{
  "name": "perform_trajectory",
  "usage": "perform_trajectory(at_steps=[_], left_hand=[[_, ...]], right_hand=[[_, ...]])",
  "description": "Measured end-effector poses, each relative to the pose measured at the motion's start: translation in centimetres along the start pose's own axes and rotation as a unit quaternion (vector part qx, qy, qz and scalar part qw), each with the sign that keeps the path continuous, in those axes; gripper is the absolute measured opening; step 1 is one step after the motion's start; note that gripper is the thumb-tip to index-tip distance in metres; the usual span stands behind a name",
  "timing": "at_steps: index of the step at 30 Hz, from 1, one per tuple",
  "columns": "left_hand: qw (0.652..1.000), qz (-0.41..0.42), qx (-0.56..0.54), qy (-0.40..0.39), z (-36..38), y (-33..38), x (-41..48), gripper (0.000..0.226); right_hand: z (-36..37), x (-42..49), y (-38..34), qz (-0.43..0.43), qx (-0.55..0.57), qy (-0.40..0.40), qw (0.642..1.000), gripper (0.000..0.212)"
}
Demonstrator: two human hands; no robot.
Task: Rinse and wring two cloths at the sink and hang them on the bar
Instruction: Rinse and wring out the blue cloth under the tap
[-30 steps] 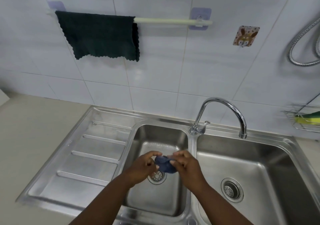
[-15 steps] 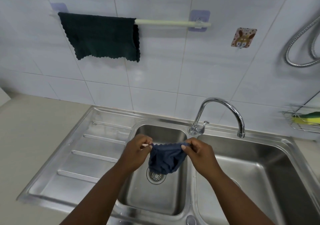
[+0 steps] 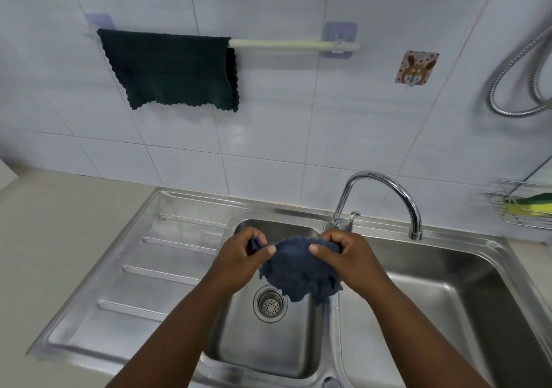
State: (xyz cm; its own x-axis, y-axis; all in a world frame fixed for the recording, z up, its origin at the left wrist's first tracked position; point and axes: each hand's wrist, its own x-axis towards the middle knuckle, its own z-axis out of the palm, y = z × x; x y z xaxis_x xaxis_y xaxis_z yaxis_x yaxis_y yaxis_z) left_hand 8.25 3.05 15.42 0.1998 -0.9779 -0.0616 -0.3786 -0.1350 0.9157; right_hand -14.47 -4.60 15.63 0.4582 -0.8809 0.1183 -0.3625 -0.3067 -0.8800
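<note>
A dark blue cloth [image 3: 295, 268] hangs crumpled between my two hands, above the small left basin of the steel sink [image 3: 191, 271]. My left hand [image 3: 242, 260] pinches its left edge and my right hand [image 3: 346, 259] pinches its right edge. A dark green cloth [image 3: 170, 68] hangs spread over the left half of the white bar [image 3: 292, 44] on the tiled wall. The right half of the bar is bare.
The chrome tap [image 3: 385, 199] arches over the divider toward the right basin; no water runs. A wire rack with a yellow-green sponge [image 3: 528, 205] is at the far right. A metal shower hose [image 3: 519, 85] loops on the wall. A beige counter [image 3: 44, 232] lies left.
The blue cloth was a tight wad low over the drain; my hands have risen and pulled apart, and the cloth has opened out between them.
</note>
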Motion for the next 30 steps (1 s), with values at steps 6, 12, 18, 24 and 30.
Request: perform_trajectory(at_steps=[6,12,18,24,30], left_hand=[[0.994,0.062,0.079,0.041,-1.7,1.5,0.7,0.015],[0.984,0.059,0.16,0.048,-5.3,0.5,1.5,0.021],[0.968,0.065,0.237,-0.05,-8.7,1.3,2.7,0.014],[0.908,0.273,0.236,0.213,-10.8,5.6,2.4,0.025],[0.939,0.136,0.313,-0.028,-5.7,-1.9,-0.7,0.02]], right_hand=[[-0.7,-0.1,1.0,0.03,-0.13,-0.165,0.977,0.025],[-1.4,-0.8,3.6,0.122,-0.2,-0.226,0.946,0.021],[-4.2,1.5,1.1,0.078,-0.233,-0.091,0.965,0.041],[-6.2,2.5,-3.8,-0.148,-0.146,0.2,0.957,0.037],[-3.2,-1.1,1.5,-0.002,-0.337,-0.213,0.917,0.016]])
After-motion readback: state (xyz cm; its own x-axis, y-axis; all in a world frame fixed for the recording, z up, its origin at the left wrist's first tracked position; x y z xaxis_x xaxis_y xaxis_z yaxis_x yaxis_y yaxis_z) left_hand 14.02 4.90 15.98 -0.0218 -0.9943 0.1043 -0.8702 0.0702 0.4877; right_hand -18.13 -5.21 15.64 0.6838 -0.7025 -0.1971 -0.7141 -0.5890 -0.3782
